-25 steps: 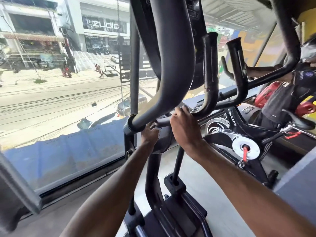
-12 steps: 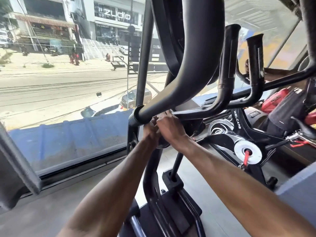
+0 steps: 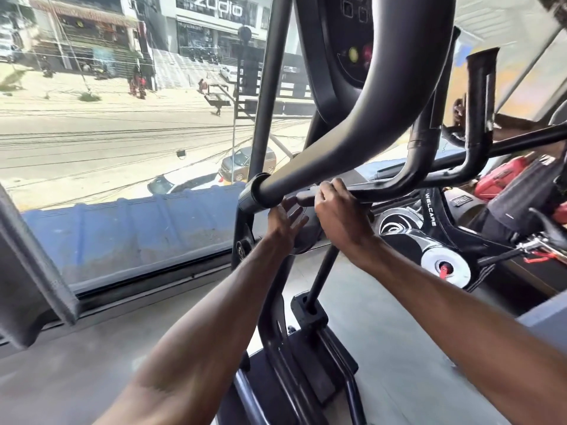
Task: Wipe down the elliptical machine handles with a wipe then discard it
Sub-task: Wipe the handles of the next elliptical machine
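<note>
Right hand (image 3: 340, 216) fingers wrap the black tubular metal handlebar (image 3: 395, 189), apparently to rub it; just left of them, left hand (image 3: 283, 223) fingers spread empty, likely bracing; wipe not discernible.

- Harsh daylight floods through the window (image 3: 122, 185), street (image 3: 92, 142) outside looks kinda washed out
- handles (image 3: 383, 118) go nearly black against it, faint sheen on top
- edges bend fisheye-style, forearms (image 3: 196, 357) down low look smeary

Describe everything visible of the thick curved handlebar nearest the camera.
The thick handlebar is a smooth matte-black tube. It sweeps down from the top edge, bending leftward into a round black collar. The left hand spreads open just beneath that joint; contact is unclear. The right hand holds a thinner bar beside it.
</note>
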The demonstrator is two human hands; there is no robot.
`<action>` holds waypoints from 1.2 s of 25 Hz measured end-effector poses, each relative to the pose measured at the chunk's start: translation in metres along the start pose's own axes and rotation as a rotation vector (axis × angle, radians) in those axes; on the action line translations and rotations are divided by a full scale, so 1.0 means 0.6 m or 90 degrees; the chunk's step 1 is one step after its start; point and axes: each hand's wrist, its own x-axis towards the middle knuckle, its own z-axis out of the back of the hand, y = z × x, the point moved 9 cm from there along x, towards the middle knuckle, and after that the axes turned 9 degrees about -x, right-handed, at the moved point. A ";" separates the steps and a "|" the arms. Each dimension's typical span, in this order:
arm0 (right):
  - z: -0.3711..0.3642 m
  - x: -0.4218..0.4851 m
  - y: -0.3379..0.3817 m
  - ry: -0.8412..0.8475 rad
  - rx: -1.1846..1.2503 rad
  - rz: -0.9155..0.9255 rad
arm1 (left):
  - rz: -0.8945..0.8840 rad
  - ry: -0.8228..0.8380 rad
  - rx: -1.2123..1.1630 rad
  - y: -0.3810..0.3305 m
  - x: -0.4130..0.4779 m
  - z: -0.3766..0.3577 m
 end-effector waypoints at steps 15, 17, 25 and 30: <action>0.035 -0.083 -0.059 -0.095 0.005 0.041 | -0.009 -0.066 0.020 -0.011 -0.015 -0.027; 0.058 -0.109 -0.101 -0.115 0.002 -0.014 | -0.015 -0.073 0.030 -0.006 -0.027 -0.035; 0.120 -0.103 -0.159 -0.066 0.016 -0.140 | -0.026 -0.088 0.068 -0.021 -0.073 -0.049; 0.087 -0.032 -0.131 0.060 0.111 -0.152 | -0.022 -0.084 0.130 -0.027 -0.072 -0.035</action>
